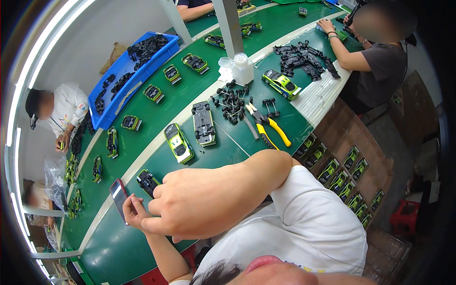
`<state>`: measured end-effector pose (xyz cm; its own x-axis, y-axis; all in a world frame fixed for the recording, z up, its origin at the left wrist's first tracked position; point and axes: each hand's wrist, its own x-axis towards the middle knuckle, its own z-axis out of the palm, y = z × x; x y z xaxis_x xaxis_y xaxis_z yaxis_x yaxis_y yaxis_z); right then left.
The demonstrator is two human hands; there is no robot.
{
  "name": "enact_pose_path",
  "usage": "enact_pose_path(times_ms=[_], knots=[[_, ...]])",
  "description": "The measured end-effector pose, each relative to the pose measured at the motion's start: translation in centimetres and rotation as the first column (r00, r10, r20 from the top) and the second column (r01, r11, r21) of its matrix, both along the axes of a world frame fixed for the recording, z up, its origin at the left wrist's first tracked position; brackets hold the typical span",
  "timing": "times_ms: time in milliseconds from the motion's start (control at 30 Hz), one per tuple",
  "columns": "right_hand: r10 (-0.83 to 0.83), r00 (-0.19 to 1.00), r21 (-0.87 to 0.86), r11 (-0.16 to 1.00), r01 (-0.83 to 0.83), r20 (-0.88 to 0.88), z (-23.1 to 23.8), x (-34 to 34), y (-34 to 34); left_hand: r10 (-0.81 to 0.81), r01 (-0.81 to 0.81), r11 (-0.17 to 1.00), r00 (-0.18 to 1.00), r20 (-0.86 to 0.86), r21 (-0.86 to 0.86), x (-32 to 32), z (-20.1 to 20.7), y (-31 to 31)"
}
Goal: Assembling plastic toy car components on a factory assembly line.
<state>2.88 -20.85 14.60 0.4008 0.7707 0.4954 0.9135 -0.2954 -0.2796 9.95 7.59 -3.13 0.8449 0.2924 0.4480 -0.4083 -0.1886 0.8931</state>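
Observation:
My left hand (136,213) is closed around a phone in a red case (118,195), held above the near left of the green bench. Across my body reaches my right forearm, and my right hand (178,206) covers part of the left one. Its fingers are curled, with their tips hidden, so what they hold, if anything, does not show. Just beyond the hands lies a toy car body (148,181), partly covered. Farther in are a green and white toy car (179,143) and another turned underside up (204,123).
Yellow-handled pliers (273,129) lie beside a heap of black wheels on axles (232,102). White bottles (243,69) and a pile of black chassis parts (304,59) sit beyond. A row of toy cars lines the belt before a blue bin (97,121). Co-workers sit around.

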Motion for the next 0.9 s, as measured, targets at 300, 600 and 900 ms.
enact_pose_path(times_ms=[300, 600, 900], knots=[[-0.017, 0.998, -0.034, 0.999, 0.015, -0.057, -0.6, 1.1, 0.6, 0.034, -0.055, 0.953, 0.997, 0.076, 0.299, -0.9, 2.2, -1.4], [-0.025, 0.995, 0.033, 0.999, 0.028, -0.095, -0.8, 1.4, 0.7, 0.019, -0.034, 0.968, 0.998, 0.064, 0.248, -1.1, 2.2, -1.8], [-0.057, 0.988, -0.005, 0.998, 0.057, -0.143, -0.8, 1.5, 0.8, -0.018, -0.008, 0.958, 0.996, 0.09, 0.285, -0.9, 1.8, -1.3]])
